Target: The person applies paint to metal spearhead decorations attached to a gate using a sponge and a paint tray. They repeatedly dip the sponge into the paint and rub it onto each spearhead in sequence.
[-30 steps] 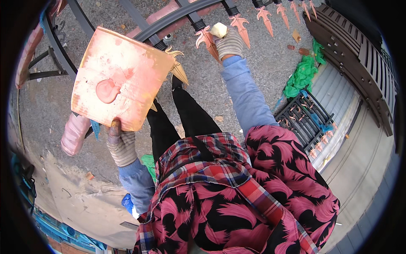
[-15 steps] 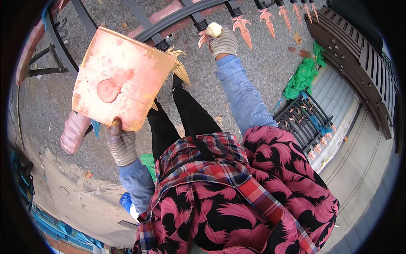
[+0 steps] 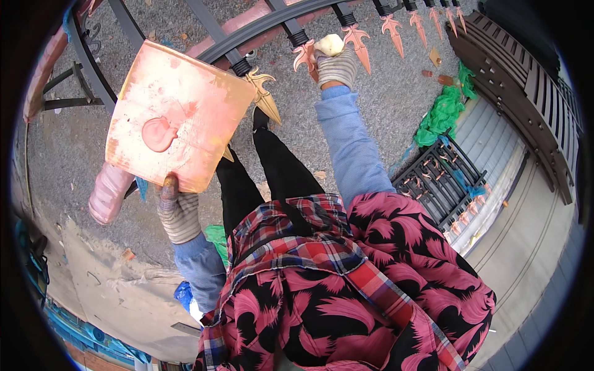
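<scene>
My left hand (image 3: 178,210), in a striped, stained glove, grips the near edge of a square board (image 3: 192,74) with its thumb on top. A blob of pink-copper paint (image 3: 159,133) lies on the board. My right hand (image 3: 340,68), gloved too, is closed round a pale sponge-like lump (image 3: 329,44). It is beside a copper-pink spearhead finial (image 3: 304,57) on a dark metal fence (image 3: 272,29); whether they touch I cannot tell. Right of the hand is another copper-pink finial (image 3: 356,46). A gold finial (image 3: 263,96) sticks out past the board's right edge.
Green plastic sheeting (image 3: 438,114) lies on the ground at right. Beyond it are a smaller dark railing panel (image 3: 440,182) with pink tips and a brown slatted metal piece (image 3: 513,80). A pink plastic-wrapped support (image 3: 111,195) stands left of the board.
My right hand has shifted a little to the right with the pale lump, showing more of the finial at its left. The left hand and board stay in place.
</scene>
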Demonstrator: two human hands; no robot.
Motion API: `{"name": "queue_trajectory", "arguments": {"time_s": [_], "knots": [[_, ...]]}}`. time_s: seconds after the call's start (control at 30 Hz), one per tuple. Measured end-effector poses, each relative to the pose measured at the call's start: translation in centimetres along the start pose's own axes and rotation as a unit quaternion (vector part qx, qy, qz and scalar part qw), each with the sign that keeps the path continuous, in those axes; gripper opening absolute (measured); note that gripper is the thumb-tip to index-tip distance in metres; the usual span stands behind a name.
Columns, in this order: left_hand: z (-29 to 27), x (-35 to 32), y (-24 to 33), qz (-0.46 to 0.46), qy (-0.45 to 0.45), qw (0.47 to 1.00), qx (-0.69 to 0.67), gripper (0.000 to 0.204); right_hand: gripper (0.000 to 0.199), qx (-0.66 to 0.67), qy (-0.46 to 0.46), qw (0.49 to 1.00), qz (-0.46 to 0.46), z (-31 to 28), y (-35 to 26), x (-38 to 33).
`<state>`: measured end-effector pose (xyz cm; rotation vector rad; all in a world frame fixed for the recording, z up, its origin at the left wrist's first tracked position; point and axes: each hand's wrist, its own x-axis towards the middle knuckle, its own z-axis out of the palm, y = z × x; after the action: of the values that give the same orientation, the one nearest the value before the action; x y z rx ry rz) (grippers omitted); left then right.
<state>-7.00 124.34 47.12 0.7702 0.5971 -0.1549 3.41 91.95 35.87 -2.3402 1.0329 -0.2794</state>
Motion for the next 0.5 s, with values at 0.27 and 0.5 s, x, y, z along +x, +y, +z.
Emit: {"name": "queue_trajectory", "arguments": {"time_s": [0.27,0.5], "knots": [[0.0,0.1,-0.1,-0.012,-0.010,1.000,0.001,0.058,0.045,-0.052,-0.117,0.991,-0.048,2.4,-0.2,-2.9],[-0.6,0.2,0.0,-0.010,-0.004,1.000,-0.001,0.060,0.034,-0.053,-0.069,0.996,0.013,-2.4,1.9,-1.8]]}}
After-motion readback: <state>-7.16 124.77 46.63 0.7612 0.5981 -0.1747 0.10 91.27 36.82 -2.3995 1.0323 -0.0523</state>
